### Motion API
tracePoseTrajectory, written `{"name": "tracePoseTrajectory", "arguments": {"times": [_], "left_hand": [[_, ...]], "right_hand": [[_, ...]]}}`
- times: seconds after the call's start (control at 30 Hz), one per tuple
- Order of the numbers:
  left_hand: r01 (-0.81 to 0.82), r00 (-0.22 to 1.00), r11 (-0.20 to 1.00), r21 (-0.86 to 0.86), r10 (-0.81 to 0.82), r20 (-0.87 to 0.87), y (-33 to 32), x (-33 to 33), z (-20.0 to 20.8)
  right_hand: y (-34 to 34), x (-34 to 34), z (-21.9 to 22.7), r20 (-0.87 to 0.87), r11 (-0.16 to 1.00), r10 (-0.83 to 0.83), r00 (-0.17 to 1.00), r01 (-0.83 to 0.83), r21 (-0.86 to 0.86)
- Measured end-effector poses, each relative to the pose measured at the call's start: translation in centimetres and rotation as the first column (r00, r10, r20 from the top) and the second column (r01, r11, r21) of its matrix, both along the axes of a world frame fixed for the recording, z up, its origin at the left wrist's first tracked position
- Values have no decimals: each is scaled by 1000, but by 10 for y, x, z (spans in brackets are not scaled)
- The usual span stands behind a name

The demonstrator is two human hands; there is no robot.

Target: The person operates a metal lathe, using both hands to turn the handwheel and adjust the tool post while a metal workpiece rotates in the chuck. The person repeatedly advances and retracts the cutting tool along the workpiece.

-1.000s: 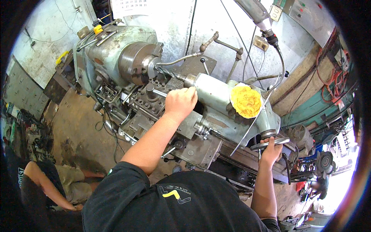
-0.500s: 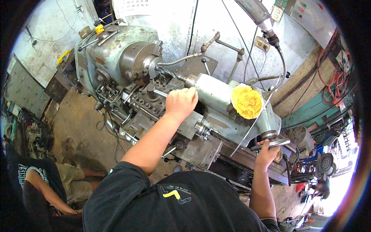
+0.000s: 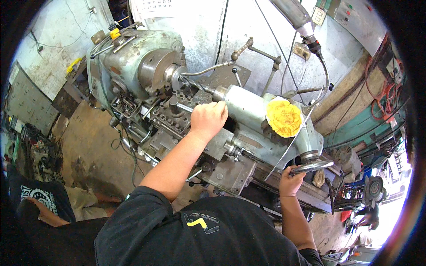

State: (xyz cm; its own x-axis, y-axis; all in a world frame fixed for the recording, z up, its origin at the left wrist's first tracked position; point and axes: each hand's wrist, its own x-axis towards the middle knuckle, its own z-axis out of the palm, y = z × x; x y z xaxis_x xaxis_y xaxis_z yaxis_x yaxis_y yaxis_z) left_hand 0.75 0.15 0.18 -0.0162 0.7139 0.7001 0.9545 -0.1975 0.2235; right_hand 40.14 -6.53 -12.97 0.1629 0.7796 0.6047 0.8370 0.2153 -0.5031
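My left hand [image 3: 207,119] is a closed fist at the end of the tool-post lever [image 3: 184,107]; the lever runs into it, and its tip is hidden. Down at the right, my right hand [image 3: 291,179] grips the left side of the rim of the tailstock handwheel [image 3: 316,166]. Between the lathe chuck [image 3: 156,71] and the tailstock [image 3: 248,104], a twist drill [image 3: 191,83] points into a round metal workpiece [image 3: 174,75] held in the chuck. A coolant pipe [image 3: 208,68] ends close to the drill.
A yellow cloth-like lining fills a round container [image 3: 284,117] on the tailstock. A lamp [image 3: 295,17] hangs above right. Another person [image 3: 49,199] is at the lower left. Behind the lathe stands a pale wall [image 3: 199,26], and a bench grinder [image 3: 374,188] is at the far right.
My right hand has moved left around the handwheel's rim, and the wheel appears turned. My left hand stays nearly still. The other person's arm has shifted.
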Motion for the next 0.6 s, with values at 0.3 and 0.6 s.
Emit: {"name": "tracePoseTrajectory", "arguments": {"times": [0.3, 0.6], "left_hand": [[1, 1000, 1000, -4, -1, 5, 0, -1, -1], [12, 1000, 1000, 5, -12, 3, 0, -1, -2]], "right_hand": [[-1, 0, 5, 88, 999, 37, 995, -36, -4], [-3, 1, 6, 25, 995, 88, 996, -87, -45]]}}
